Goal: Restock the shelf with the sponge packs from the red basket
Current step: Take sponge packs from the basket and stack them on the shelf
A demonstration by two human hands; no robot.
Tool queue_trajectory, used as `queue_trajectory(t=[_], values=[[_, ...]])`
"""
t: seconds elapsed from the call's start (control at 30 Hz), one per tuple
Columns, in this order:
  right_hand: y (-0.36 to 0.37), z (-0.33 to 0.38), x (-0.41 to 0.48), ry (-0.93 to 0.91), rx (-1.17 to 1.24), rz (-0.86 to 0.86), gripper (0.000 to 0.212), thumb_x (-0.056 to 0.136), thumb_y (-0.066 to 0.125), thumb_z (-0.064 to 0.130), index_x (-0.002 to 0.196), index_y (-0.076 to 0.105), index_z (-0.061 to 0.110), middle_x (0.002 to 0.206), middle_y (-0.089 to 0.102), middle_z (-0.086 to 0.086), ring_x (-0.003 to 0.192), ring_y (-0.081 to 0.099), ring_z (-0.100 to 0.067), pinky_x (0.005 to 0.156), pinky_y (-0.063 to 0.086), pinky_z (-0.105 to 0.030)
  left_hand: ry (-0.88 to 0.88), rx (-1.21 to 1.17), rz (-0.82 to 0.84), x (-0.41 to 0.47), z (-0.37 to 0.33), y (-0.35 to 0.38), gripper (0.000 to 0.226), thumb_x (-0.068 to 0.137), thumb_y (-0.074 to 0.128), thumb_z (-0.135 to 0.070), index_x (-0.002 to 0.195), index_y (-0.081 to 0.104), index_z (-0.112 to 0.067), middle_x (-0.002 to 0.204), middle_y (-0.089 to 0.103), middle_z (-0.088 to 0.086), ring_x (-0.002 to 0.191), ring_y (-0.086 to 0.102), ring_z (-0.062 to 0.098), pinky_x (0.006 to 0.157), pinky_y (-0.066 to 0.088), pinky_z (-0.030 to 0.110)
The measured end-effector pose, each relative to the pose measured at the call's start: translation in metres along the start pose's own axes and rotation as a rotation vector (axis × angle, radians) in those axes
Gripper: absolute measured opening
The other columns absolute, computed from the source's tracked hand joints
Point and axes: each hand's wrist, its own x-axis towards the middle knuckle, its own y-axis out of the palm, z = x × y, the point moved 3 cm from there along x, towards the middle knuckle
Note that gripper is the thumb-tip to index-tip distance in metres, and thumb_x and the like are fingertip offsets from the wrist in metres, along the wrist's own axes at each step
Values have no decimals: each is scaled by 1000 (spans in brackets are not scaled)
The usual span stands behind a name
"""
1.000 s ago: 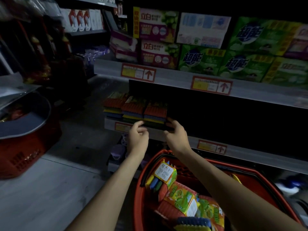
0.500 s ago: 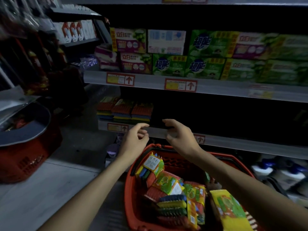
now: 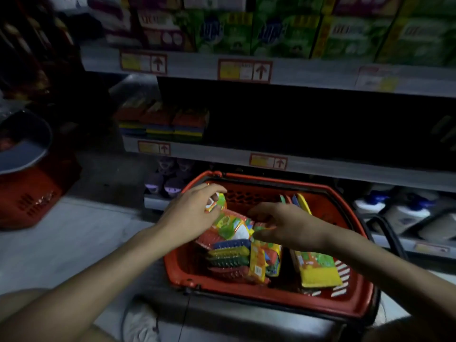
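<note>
The red basket stands on the floor in front of the shelf, holding several colourful sponge packs. My left hand reaches into its left side and grips the top of an upright sponge pack. My right hand is over the middle of the basket, fingers and thumb curled round the top of another pack. A few stacked sponge packs sit at the left end of the middle shelf.
A second red basket with a grey basin on it stands at the left. Green and purple boxes fill the upper shelf. White bottles and purple items sit on the bottom shelf.
Both hands have come down from the middle shelf edge into the red basket and taken hold of packs. My view has tilted downward.
</note>
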Motion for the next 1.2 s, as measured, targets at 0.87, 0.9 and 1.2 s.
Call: queue_trajectory(t=[0.87,0.9,1.2], values=[[66,-50,-10,27,-248,277,64,102,53,42,157,25,25,136,56,-8,118,59,-28,95,50,-40,119,260,623,-18,-26,55,94,73,69,-76,150,22,-48,152,39,-21,137,42,7,99,37,25],[65,-51,-10,41,-228,285,66,102,54,36,158,21,24,136,57,-9,119,59,-29,95,50,-40,71,200,603,-15,-25,53,95,72,71,-76,150,26,-48,152,42,-21,135,44,7,101,39,24],[18,-78,3,305,424,31,57,94,58,2,146,46,22,129,66,-8,111,66,-23,84,57,-31,-399,-514,147,21,-8,24,50,73,79,-62,112,62,-35,104,72,-13,100,69,7,91,52,28]])
